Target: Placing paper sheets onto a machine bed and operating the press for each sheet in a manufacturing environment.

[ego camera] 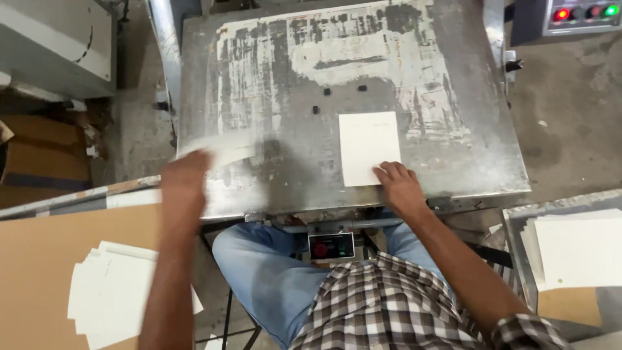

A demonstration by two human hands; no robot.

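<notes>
The right hand (400,188) is lying flat, fingers pressing the near edge of a white card (368,148) on the worn metal press table (466,84). The left hand (186,178) is blurring near the table's front-left edge, seemingly gripping a smeared white sheet (223,148); its fingers are too blurred to be sure.

Checked brown-and-white shirt (389,304), rolled sleeves, light blue jeans (265,279)

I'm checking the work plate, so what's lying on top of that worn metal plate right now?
One white card under the right hand, a blurred white sheet at the left hand, and small black stops. The hands hide what they cover.
</notes>
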